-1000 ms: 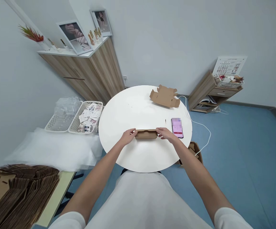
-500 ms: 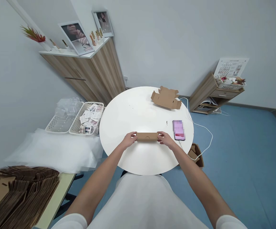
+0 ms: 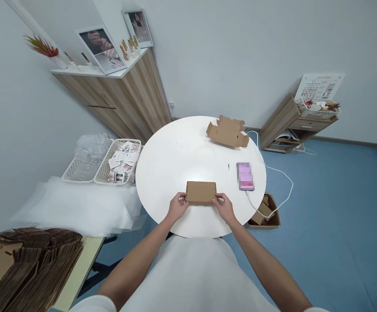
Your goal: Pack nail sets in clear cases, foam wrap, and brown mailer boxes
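Note:
A small brown cardboard box [image 3: 201,192], closed and flat, is between my two hands over the near half of the round white table [image 3: 165,160]. My left hand [image 3: 178,206] grips its left end near the front corner, fingers closed on the edge. At the opposite end, my right hand [image 3: 224,207] pinches the right front corner. The box's broad face is turned up toward me. Farther back on the table lies an unfolded cardboard box blank [image 3: 227,131] with its flaps spread.
A phone [image 3: 245,177] with a white cable lies at the table's right. Below it on the floor stands a carton [image 3: 274,221] of cardboard pieces. Two white baskets [image 3: 99,177], clear plastic sheets [image 3: 77,208] and stacked flat cardboard [image 3: 45,264] are at left. A wooden cabinet [image 3: 142,91] stands behind.
The box has tipped from showing its narrow side with a round notch to showing its broad face. Both hands have come slightly nearer to me, still holding its ends.

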{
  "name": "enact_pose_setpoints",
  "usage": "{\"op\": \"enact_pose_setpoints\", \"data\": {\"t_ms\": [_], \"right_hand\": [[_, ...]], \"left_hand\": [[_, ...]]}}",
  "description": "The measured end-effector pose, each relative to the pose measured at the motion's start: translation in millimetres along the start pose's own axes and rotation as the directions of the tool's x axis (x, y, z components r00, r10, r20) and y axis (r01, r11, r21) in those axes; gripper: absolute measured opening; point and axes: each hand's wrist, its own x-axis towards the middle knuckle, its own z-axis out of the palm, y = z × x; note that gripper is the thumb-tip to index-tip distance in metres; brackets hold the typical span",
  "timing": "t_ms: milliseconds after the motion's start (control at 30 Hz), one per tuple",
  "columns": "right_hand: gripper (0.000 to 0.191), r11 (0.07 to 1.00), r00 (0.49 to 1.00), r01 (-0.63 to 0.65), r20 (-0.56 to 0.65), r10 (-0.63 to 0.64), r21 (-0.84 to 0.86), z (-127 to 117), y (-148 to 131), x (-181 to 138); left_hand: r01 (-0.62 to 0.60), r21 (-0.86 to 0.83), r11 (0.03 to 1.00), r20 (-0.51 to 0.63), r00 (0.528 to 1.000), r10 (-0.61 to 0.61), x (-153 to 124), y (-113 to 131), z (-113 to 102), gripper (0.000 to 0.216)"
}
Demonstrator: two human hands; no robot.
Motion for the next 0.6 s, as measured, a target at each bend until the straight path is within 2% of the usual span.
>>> {"op": "enact_pose_setpoints", "data": {"t_ms": [133, 267, 433, 600], "right_hand": [[0.023, 0.987, 0.986, -0.010, -0.165, -0.016, -0.157, 9.7, 26.1, -12.2], [0.037, 0.975, 0.971, -0.074, -0.239, 0.023, -0.209, 17.7, 40.8, -23.8], [0.045, 0.967, 0.964, -0.108, -0.260, 0.046, -0.230, 25.5, 36.4, -30.0], [0.044, 0.955, 0.970, -0.198, -0.188, 0.157, -0.222, 35.1, 24.4, -38.1]], "left_hand": [[0.075, 0.061, 0.995, -0.066, 0.995, -0.071, -14.6, -17.7, 7.3, 0.029], [0.111, 0.179, 0.978, -0.111, 0.990, -0.092, -19.3, -25.8, 9.9, 0.040], [0.060, 0.289, 0.955, 0.008, 0.998, -0.065, -15.6, -23.2, 5.2, 0.044], [0.026, 0.351, 0.936, 0.085, 0.995, -0.060, -16.9, -22.1, -9.4, 0.044]]}}
